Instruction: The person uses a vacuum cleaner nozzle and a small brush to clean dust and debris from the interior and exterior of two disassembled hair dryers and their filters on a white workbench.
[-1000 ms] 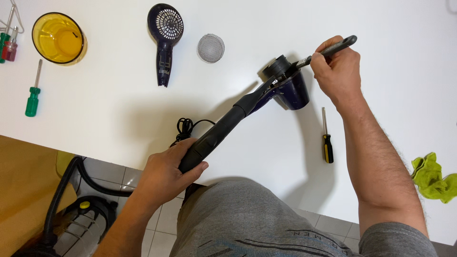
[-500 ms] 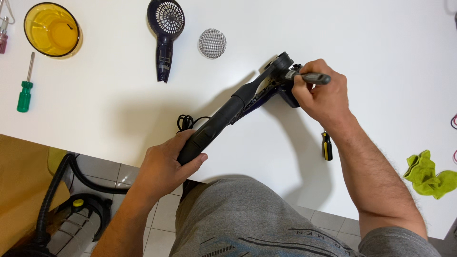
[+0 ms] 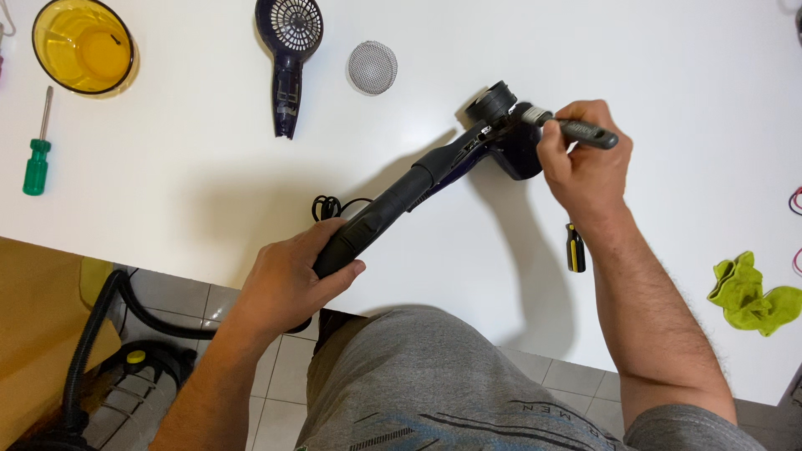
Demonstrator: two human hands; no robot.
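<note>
Left hand (image 3: 288, 280) clamped on black vacuum hose tube (image 3: 393, 209); right hand (image 3: 585, 163) clamped on grey-handled brush (image 3: 576, 129). Brush bristles touch dark hair dryer half (image 3: 510, 142) above white worktop (image 3: 167, 192).

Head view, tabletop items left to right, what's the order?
Green screwdriver → yellow bowl → dark hair dryer shell → round mesh filter → brush in the right hand → green cloth. Left hand grips a black nozzle, overlapping the middle span.
</note>
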